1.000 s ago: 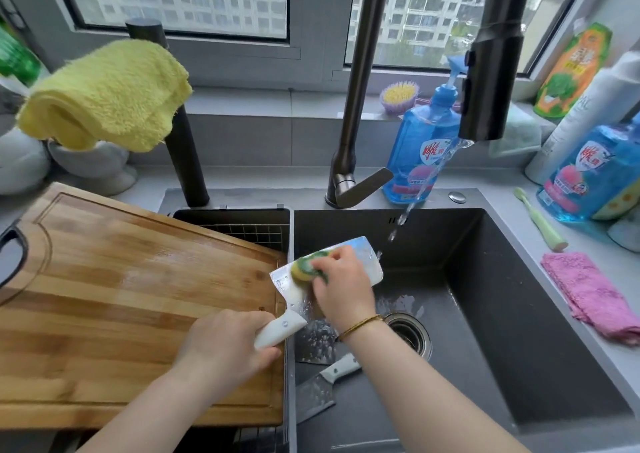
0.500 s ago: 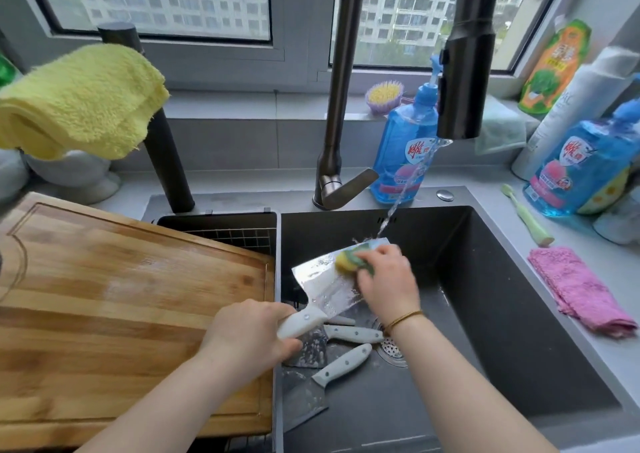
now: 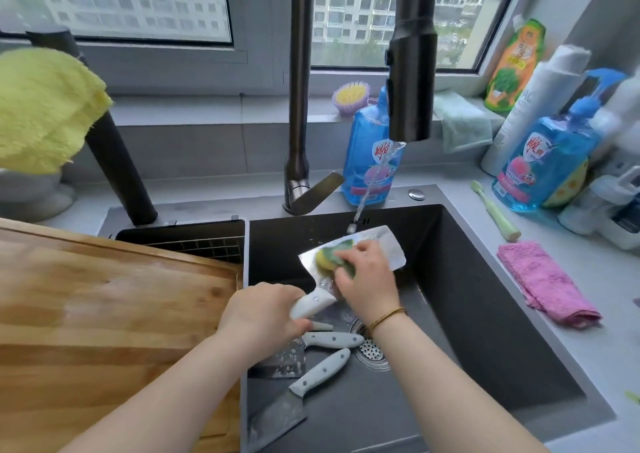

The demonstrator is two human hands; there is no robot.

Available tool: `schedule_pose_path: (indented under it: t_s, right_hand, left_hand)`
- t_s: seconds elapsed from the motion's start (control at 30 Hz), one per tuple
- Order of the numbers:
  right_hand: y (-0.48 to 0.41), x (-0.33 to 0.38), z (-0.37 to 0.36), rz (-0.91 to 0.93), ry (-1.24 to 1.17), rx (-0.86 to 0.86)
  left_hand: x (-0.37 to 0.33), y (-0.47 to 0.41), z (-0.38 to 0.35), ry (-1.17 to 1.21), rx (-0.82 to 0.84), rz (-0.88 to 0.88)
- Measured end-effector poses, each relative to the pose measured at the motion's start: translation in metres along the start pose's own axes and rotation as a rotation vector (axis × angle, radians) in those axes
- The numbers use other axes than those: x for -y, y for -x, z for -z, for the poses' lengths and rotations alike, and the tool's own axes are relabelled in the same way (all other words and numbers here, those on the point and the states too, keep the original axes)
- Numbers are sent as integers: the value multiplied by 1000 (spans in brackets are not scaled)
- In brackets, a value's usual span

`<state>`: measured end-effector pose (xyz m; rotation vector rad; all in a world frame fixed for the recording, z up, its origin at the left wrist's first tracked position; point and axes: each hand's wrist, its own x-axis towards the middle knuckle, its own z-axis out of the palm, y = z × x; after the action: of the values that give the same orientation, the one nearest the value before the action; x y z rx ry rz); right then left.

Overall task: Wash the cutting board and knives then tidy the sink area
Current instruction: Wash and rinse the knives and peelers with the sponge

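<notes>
The grey bench (image 3: 606, 341) frames a dark sink (image 3: 485, 296). The wooden cutting board (image 3: 104, 314) lies flat over the sink's left part, its right edge along the basin divider. Both forearms reach in from the near side. The left hand (image 3: 263, 314) sits just right of the board's edge, fingers wrapped round the white handle of a cleaver (image 3: 393, 251). The blade is held above the basin floor, angled far and right under the faucet's water stream (image 3: 360, 206). The right hand (image 3: 367, 279) lies palm-down on the blade, fingers curled on a yellow-green sponge (image 3: 329, 257). Below the hands a far knife (image 3: 332, 340) and a near knife (image 3: 320, 373) lie on the basin floor, just left of the drain strainer (image 3: 372, 352). To the right of the right forearm, bare basin floor runs to the right wall.
</notes>
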<state>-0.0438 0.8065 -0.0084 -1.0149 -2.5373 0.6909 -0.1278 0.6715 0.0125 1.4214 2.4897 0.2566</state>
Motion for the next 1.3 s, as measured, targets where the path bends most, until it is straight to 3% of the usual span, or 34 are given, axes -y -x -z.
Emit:
schedule_pose_path:
  t_s: [0.07,0.23,0.4,0.57,0.6,0.73,0.8,0.9,1.07,1.13,1.23,1.3]
  right_hand:
    - [0,-2,0,68,-28,64]
    - [-18,-25,14,-229,-23,-104]
    - [10,-8,1,152,-36,172]
    - [-2,-52,16,-216,-29,-131]
    - [2,-49,14,-192,-34,-122]
    - [23,-32,2,196,-52,-47]
    - [7,-42,10,141,0,-75]
    - [-10,-53,24,-126,80,-84]
    - [4,-25,10,197,57,106]
    - [-12,-34,16,116,103,123]
    - [-32,-54,25,-165,174,7]
    - [-27,-51,22,-215,177,-31]
  left_hand:
    - [1,-2,1,4,-1,7]
    - [-3,-3,-3,7,20,-3]
    - [-3,-5,-5,41,46,36]
    - [-6,-3,-8,101,25,58]
    - [-7,-5,-9,117,25,66]
    - [-12,-8,-10,205,29,118]
    - [-13,-9,-10,208,29,109]
    - [-16,-10,-11,194,39,83]
    - [-14,-16,-9,200,46,109]
    - [-13,-15,-9,200,54,102]
    - [-16,-12,-9,237,82,108]
    - [-17,-10,-10,261,114,119]
